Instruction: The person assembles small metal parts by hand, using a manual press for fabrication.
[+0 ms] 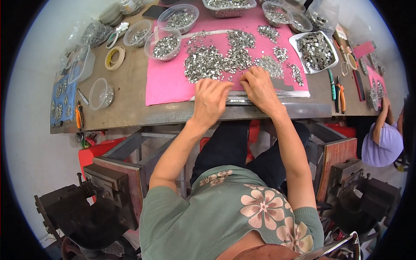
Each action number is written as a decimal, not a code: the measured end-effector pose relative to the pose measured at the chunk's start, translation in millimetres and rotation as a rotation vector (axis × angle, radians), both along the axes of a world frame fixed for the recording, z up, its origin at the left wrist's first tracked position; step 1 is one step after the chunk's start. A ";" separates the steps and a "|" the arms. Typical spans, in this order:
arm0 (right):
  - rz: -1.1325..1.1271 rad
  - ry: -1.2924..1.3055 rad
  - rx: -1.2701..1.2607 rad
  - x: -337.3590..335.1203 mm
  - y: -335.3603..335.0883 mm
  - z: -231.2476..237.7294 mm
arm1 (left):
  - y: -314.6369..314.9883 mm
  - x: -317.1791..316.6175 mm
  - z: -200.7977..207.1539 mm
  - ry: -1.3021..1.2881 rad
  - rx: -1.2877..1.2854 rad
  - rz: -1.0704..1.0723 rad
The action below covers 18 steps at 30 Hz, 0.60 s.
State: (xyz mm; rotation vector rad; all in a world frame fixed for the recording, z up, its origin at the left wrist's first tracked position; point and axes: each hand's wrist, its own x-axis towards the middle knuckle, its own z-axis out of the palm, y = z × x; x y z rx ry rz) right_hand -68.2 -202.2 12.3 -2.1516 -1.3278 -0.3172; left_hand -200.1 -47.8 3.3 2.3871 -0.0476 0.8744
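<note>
My left hand (pixel 211 99) hovers near the front edge of the pink mat (pixel 162 89), its fingers curled together in a pinch. My right hand (pixel 261 89) is close beside it, with thumb and fingers also pressed together. Anything between the fingertips is too small or too hidden to make out. Below and between the hands, a narrow metal strip (pixel 239 100) with a row of small shiny pieces lies along the front edge. Just beyond them spreads a heap of small silvery metal pieces (pixel 203 64). A paler pile of pieces (pixel 269 67) lies past my right hand.
Clear plastic bowls of metal pieces (pixel 166 46) stand at the back left. A white tray (pixel 299 53) of pieces is at the right, near orange-handled pliers (pixel 342 99). Tape (pixel 109 65) and a clear cup (pixel 96 96) lie left. Another person (pixel 382 143) works at far right.
</note>
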 end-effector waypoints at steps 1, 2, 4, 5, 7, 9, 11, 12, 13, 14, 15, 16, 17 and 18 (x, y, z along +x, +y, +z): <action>0.008 0.056 0.023 -0.3 1.5 0.6 | 6.4 7.6 0.0 0.003 0.067 0.051; 0.014 0.112 0.045 -0.7 1.6 1.0 | 12.2 15.0 -0.3 0.007 0.134 0.102; 0.009 0.164 0.096 0.8 -0.7 1.2 | 21.4 25.6 -1.6 0.046 0.157 0.092; 0.005 0.217 0.147 1.9 -2.7 1.2 | 24.3 29.1 -1.7 0.092 0.154 0.060; -0.006 0.231 0.125 -0.5 -9.6 9.0 | 29.9 32.3 -2.3 0.140 0.150 0.030; -0.019 0.245 0.103 0.3 -17.1 10.0 | 32.5 34.1 -1.9 0.150 0.159 0.004; -0.006 0.018 0.000 2.0 -23.3 5.8 | 32.0 34.9 -3.7 0.141 0.149 0.005; -0.007 0.017 0.000 1.6 -24.2 6.0 | 31.8 35.5 -3.4 0.131 0.139 0.006; -0.005 0.109 0.015 1.0 -25.0 6.5 | 31.7 34.3 -2.2 0.131 0.140 0.005; -0.003 0.201 0.031 0.8 -25.5 6.6 | 31.4 31.3 -0.1 0.140 0.160 0.007; -0.005 0.201 0.033 1.2 -25.8 5.1 | 31.3 28.8 1.9 0.149 0.182 0.008; 0.001 0.171 0.033 2.1 -26.1 2.2 | 32.1 27.1 2.0 0.149 0.183 0.006; 0.008 0.141 0.032 2.6 -26.7 0.7 | 33.1 25.7 1.7 0.145 0.187 -0.003; 0.009 0.142 0.033 2.6 -26.5 1.3 | 34.3 24.6 1.3 0.144 0.190 -0.009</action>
